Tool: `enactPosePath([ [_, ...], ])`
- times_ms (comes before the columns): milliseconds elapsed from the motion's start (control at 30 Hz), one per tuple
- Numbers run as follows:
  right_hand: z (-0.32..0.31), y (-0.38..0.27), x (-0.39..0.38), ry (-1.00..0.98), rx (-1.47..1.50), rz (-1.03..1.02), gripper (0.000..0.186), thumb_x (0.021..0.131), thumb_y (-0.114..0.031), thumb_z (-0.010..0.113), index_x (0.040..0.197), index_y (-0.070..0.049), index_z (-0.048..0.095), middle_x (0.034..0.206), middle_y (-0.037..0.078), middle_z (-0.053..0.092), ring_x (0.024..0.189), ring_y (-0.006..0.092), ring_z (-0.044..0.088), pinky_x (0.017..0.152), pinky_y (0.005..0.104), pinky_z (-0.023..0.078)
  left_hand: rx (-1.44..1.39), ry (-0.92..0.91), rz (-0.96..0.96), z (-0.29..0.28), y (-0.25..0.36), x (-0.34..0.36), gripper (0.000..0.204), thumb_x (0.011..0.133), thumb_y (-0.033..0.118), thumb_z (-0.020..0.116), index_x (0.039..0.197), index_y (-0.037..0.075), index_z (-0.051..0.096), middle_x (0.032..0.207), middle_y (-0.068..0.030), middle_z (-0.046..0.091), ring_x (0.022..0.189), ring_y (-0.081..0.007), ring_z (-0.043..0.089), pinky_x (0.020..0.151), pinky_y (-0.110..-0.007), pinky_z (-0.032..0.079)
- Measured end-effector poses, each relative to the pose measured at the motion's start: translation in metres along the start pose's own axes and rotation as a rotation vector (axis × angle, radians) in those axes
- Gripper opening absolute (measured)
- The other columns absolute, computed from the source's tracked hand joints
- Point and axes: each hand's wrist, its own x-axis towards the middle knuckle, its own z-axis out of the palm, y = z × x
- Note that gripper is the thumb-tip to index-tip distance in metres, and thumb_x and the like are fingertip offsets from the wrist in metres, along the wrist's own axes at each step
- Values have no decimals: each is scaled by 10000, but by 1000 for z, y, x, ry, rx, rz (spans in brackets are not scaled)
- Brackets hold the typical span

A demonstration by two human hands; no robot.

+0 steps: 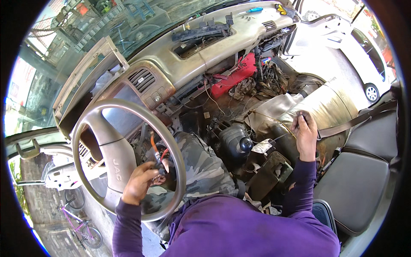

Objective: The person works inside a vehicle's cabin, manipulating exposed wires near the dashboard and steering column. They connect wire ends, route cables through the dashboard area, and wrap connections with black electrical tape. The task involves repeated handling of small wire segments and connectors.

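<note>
My left hand (140, 182) is closed, inside the rim of the steering wheel (182, 171). It grips a dark thing with orange and red parts (155, 143) rising above the fingers; its exact kind is unclear. Over the passenger side, my right hand (305, 130) is raised, fingers pinched together. A thin brownish wire (272, 118) runs from the middle of the cab up to those fingers. Below and left of that hand stands the black gear lever knob (245, 144), with a crumpled whitish piece (262, 146) beside it.
The dashboard (184, 70) is partly taken apart, with loose wires and a red panel (233, 77) beneath. A black plastic part (201, 33) and a blue screwdriver (252, 10) lie on top. Grey seats (361, 188) stand at right; a tan cushion (323, 105) lies beyond my right hand.
</note>
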Motion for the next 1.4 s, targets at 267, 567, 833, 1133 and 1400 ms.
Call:
enactPosePath([
  [267, 17, -33, 28, 66, -471, -290, 197, 969, -107, 603, 1110, 29, 627, 827, 34, 585, 737, 96, 517, 682, 249, 422, -25, 253, 380, -18, -4, -106, 714, 708, 403, 809, 1178, -80, 570, 968, -158, 679, 826, -229, 692, 765, -302, 563],
  [567, -5, -43, -8, 130, -796, -181, 240, 981, -177, 629, 1091, 28, 688, 1035, 126, 731, 961, 159, 651, 860, 301, 482, -77, 170, 547, -18, 49, -90, 899, 593, 439, 908, 1210, -131, 586, 949, -172, 702, 786, -219, 702, 665, -249, 536],
  [833, 100, -66, 1, -164, -626, -311, 324, 1052, -279, 558, 1109, 18, 675, 774, 19, 565, 707, 100, 476, 648, 276, 406, 147, -176, 642, -22, 151, -28, 736, 798, 414, 745, 1284, -111, 570, 1072, -133, 676, 943, -185, 653, 817, -290, 498],
  [1133, 72, -87, 72, 39, -1089, -417, 334, 1004, -294, 544, 1165, -20, 648, 1098, 261, 686, 1063, 461, 623, 912, 495, 486, 654, -42, 884, -5, 210, 65, 396, 930, 362, 644, 1057, -13, 652, 875, -49, 660, 860, -148, 595, 828, -292, 458],
  [1400, -237, -46, -36, 618, -1035, 157, 436, 1008, -377, 535, 1147, -7, 718, 1049, 213, 742, 937, 293, 730, 840, 389, 543, 934, -30, 1081, -39, 198, 146, 582, 1005, 254, 648, 1450, -77, 471, 1231, -151, 619, 1069, -189, 574, 963, -314, 450],
])
